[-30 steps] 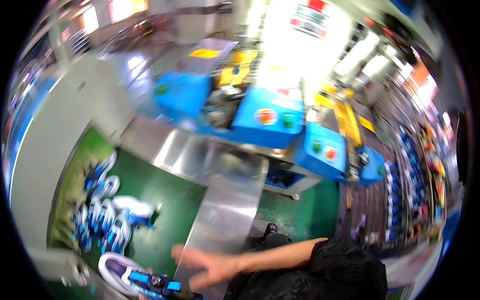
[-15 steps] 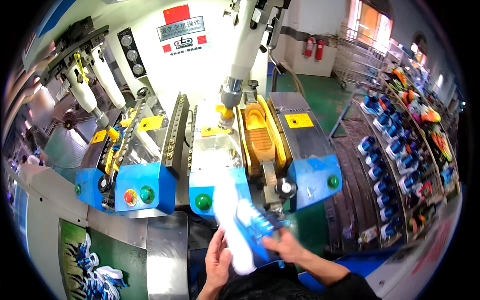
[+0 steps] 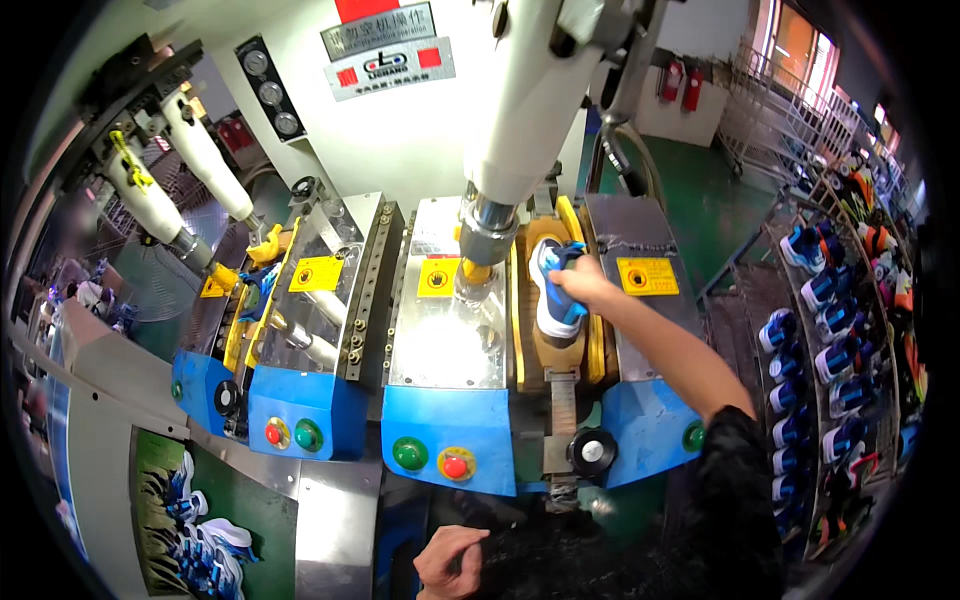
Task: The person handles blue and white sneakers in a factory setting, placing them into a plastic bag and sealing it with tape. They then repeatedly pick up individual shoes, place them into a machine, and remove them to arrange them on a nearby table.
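Your right hand (image 3: 590,284) is at the yellow-walled cradle (image 3: 596,350), its fingers pinching the upper of the blue-and-white shoe (image 3: 556,312), which sits inside the cradle. Your left hand (image 3: 447,562) is nearer you than the cradle, fingers half curled, thumb apart. Left of the cradle are green (image 3: 410,453) and red buttons (image 3: 455,467); well right, rows of shoes (image 3: 838,358).

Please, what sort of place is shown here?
Probably a shoe factory: a machine with push buttons, rows of similar shoes at right, and the right hand on another shoe.
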A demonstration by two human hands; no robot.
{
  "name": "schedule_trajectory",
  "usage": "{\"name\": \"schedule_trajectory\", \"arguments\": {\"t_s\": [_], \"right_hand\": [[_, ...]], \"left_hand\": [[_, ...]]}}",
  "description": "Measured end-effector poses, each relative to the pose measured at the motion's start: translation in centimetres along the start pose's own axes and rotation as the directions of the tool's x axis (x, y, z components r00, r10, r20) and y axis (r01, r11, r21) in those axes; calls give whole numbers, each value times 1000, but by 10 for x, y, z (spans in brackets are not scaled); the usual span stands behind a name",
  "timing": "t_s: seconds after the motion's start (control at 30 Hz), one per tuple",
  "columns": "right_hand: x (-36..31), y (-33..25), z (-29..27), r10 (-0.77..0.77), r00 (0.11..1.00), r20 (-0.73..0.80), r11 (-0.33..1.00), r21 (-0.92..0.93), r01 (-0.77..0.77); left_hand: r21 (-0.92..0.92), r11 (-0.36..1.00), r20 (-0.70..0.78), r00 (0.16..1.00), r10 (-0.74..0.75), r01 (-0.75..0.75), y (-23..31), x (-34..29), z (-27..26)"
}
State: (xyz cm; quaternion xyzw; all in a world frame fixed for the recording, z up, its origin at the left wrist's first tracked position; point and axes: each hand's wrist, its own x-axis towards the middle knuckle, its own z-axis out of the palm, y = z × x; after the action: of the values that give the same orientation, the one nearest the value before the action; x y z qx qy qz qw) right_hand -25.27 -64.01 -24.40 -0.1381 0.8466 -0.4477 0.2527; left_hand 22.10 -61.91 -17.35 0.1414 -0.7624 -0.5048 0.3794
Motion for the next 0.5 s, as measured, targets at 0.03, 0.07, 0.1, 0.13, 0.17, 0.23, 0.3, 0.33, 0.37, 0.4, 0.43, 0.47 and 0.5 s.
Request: {"name": "schedule_trajectory", "arguments": {"t_s": [0.03,0.07,0.1,0.13,0.17,0.23,0.3,0.33,0.37,0.4,0.43,0.47,0.5], "right_hand": [[-10,-2,29,-84,995,-45,960,-273,69],[-16,32,64,-279,921,-273,910,-382,162],[-20,32,73,-307,915,-261,912,-354,205],[-22,33,76,-334,908,-253,913,-326,245],[-18,26,67,-278,941,-194,913,-357,196],[-23,4,62,-259,961,-100,897,-393,201],[-28,1,71,-346,916,-202,893,-372,255],[-40,4,82,-350,904,-244,908,-325,263],[-47,11,82,-344,897,-276,903,-357,237],[-49,17,79,-338,890,-305,898,-388,208],[-31,17,70,-405,863,-302,868,-424,259],[-33,-3,68,-337,894,-297,904,-369,218],[-39,1,74,-292,914,-281,917,-353,185]], "left_hand": [[31,996,-45,996,-82,84,-7,-4,-11],[39,987,-76,985,-154,157,-15,-8,-18],[30,964,-149,955,-256,264,-18,-14,-24],[-34,912,-195,893,-406,408,-20,-18,-31],[-113,863,-203,839,-505,492,-22,-21,-38],[-122,823,-232,791,-567,554,-29,-28,-47],[-79,847,-262,809,-527,526,-38,-28,-50],[-106,841,-277,796,-538,531,-38,-27,-50],[-98,782,-240,748,-619,616,-23,-22,-54],[-114,744,-179,723,-667,658,-27,-28,-61],[-113,771,-156,755,-636,626,-48,-21,-49],[-90,792,-141,780,-610,603,-57,-19,-52],[-109,766,-81,763,-642,633,-55,-22,-62]]}}
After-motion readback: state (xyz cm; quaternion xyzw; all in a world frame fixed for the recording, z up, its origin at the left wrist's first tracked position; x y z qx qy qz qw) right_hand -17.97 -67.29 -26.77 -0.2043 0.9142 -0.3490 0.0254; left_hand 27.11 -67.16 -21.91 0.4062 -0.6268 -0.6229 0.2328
